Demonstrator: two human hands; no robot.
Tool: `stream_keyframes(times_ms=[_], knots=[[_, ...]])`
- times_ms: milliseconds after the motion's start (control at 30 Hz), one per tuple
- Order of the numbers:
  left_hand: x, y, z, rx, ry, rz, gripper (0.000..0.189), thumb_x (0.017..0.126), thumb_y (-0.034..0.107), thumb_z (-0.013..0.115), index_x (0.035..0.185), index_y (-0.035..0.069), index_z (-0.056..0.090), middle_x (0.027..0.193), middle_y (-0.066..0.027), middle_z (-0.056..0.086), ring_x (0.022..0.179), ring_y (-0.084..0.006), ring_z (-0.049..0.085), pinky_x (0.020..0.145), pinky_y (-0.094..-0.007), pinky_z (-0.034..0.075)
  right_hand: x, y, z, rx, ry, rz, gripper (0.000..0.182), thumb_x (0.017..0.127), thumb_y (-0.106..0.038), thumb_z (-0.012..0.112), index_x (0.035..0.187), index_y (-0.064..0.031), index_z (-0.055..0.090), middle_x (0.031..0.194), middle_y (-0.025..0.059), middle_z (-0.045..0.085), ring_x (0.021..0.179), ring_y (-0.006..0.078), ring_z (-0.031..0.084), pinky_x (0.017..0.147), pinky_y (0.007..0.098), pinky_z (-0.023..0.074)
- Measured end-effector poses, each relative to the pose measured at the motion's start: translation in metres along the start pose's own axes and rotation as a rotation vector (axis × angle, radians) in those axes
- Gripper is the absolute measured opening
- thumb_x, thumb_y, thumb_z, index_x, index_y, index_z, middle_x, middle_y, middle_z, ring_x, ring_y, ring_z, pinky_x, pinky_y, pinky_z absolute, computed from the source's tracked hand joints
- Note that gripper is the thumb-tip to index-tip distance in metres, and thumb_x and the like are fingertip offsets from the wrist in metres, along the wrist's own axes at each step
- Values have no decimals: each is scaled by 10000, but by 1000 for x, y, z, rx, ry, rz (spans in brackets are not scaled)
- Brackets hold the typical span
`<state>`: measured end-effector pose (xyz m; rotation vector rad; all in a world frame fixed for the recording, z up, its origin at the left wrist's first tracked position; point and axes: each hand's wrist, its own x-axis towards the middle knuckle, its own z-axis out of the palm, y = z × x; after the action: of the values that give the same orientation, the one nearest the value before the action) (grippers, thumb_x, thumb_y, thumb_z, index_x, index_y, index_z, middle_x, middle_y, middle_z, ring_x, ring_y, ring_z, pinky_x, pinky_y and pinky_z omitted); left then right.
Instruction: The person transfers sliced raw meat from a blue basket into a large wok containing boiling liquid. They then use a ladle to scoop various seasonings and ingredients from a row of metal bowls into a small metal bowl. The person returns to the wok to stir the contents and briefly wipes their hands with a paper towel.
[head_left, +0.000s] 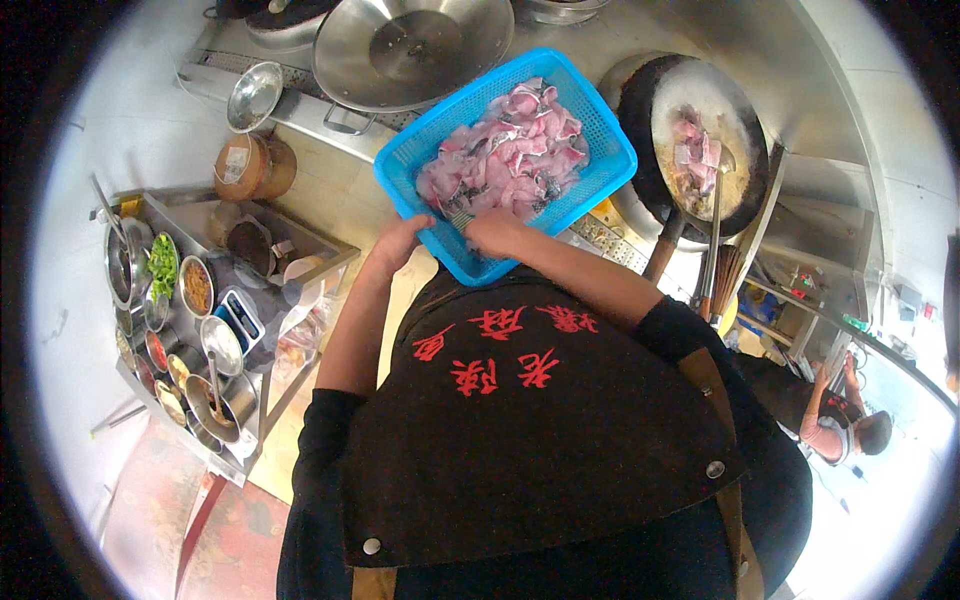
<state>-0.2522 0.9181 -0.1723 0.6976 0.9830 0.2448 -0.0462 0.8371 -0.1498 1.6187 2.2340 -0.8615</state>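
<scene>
A blue perforated plastic basket (611, 112) full of raw sliced fish (525, 150) is held in front of me, tilted. My left hand (401, 238) grips its near left rim. My right hand (493, 231) reaches inside the basket among the near slices; its fingertips are partly hidden, so whether it grips any cannot be told. To the right stands a black wok (641, 142) on the range, with foaming pale liquid and several pieces of fish (697, 154) in it. A long-handled ladle (718, 217) rests in the wok.
A large steel wok (337, 52) stands beyond the basket. At left are a lidded brown bucket (255, 166), a steel bowl (255, 97) and a cart (262, 420) of ingredient containers. A bamboo brush (724, 277) is near the wok handle. Another person (832, 420) stands at far right.
</scene>
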Motion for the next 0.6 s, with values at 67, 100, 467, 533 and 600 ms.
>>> stream_keyframes(times_ms=[67, 100, 467, 533, 600], knots=[[0, -3, 0, -18, -25, 6, 402, 784, 126, 627, 1155, 29, 507, 1037, -62, 592, 962, -202, 576, 859, -377, 476, -3, 8, -8, 172, -24, -94, 198, 768, -219, 613, 877, -63, 668, 791, 171, 655, 766, 339, 652, 662, 507, 501], [-5, -1, 4, -41, -34, 40, 419, 785, 127, 627, 1171, 28, 499, 1049, -63, 589, 969, -204, 575, 865, -379, 476, -8, 12, -21, 251, -38, -146, 206, 765, -216, 613, 860, -44, 676, 779, 189, 653, 770, 334, 654, 681, 497, 503], [-15, 14, 17, -7, 5, 72, 428, 775, 148, 619, 1161, 8, 499, 1030, -92, 593, 914, -229, 585, 817, -382, 495, -5, 82, -52, 124, 767, 262, 522, 769, -331, 640, 1236, -125, 530, 1271, 166, 491, 1093, 365, 524, 840, 482, 468], [-17, 15, 20, -43, 45, 81, 417, 773, 139, 616, 1153, 8, 506, 1031, -92, 592, 915, -227, 585, 814, -378, 495, 1, 44, -49, 90, 613, 209, 479, 765, -325, 643, 1197, -130, 569, 1229, 150, 512, 1122, 366, 489, 853, 501, 454], [-13, 14, 14, -11, 52, 19, 465, 762, 129, 631, 1187, 15, 481, 1057, -80, 579, 949, -225, 572, 853, -379, 476, 2, 27, -51, 79, 410, -4, 420, 760, -318, 647, 1134, -131, 608, 1219, 134, 514, 1108, 353, 498, 854, 501, 452]])
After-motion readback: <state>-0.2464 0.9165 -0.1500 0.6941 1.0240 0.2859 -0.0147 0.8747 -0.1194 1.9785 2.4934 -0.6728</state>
